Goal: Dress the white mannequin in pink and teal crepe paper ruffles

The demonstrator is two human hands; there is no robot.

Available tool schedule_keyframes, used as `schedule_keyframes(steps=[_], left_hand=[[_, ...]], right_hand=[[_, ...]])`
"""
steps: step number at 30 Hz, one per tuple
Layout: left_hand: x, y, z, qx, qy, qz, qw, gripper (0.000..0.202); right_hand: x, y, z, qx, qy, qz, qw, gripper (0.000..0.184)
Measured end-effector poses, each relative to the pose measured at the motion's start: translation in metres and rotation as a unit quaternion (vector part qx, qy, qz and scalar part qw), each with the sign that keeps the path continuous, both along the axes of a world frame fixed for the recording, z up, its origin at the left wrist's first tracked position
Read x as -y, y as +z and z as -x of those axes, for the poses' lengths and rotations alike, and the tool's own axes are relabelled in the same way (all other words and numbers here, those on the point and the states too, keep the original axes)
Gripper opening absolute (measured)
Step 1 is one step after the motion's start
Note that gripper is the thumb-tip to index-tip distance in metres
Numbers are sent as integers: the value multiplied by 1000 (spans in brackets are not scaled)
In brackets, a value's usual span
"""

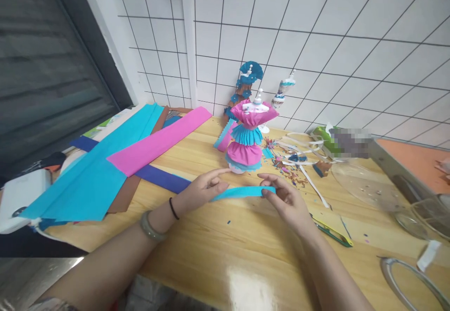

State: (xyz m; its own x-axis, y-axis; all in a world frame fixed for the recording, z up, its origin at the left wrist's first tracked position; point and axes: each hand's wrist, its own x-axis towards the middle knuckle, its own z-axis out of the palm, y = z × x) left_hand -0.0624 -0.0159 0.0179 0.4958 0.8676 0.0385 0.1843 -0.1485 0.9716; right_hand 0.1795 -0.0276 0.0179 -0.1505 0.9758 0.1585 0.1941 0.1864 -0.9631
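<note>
Both of my hands hold a narrow strip of light blue crepe paper [242, 192] stretched level just above the wooden table [218, 250]. My left hand [206, 190] pinches its left end, with the index finger stretched out towards the right. My right hand [284, 197] pinches the right end between thumb and fingers. Just behind the strip stands a small mannequin [248, 135] dressed in pleated pink and blue paper ruffles.
Large sheets of blue [94, 170], pink [160, 140], purple and brown crepe paper lie at the left. Paper scraps and white strips [298, 161] litter the area right of the mannequin. Scissors [332, 231], clear plastic domes [365, 184] and two decorated figures by the tiled wall are also present.
</note>
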Motion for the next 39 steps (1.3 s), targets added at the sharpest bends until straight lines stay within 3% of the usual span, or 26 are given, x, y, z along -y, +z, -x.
schedule_keyframes(steps=[2, 9, 14, 21, 26, 32, 39], left_hand=[[-2, -2, -1, 35, -12, 38, 999, 63], [-1, -1, 1, 2, -10, 29, 1000, 57], [-3, 1, 6, -11, 7, 30, 999, 55], [-6, 5, 11, -37, 38, 51, 997, 56], [-7, 5, 13, -49, 22, 80, 995, 54], [-7, 1, 13, -62, -26, 109, 992, 39], [-7, 1, 12, -66, -39, 123, 990, 38]], right_hand=[[-3, 0, -5, -1, -18, -9, 1000, 31], [-12, 2, -20, -17, -80, -51, 995, 33], [-23, -7, -40, 43, -133, -73, 987, 36], [-35, -19, -60, 115, -247, -119, 955, 41], [-39, -16, -64, -17, -306, -78, 949, 50], [-41, -16, -72, -187, -351, -35, 917, 48], [-41, -19, -72, -229, -342, -42, 910, 46]])
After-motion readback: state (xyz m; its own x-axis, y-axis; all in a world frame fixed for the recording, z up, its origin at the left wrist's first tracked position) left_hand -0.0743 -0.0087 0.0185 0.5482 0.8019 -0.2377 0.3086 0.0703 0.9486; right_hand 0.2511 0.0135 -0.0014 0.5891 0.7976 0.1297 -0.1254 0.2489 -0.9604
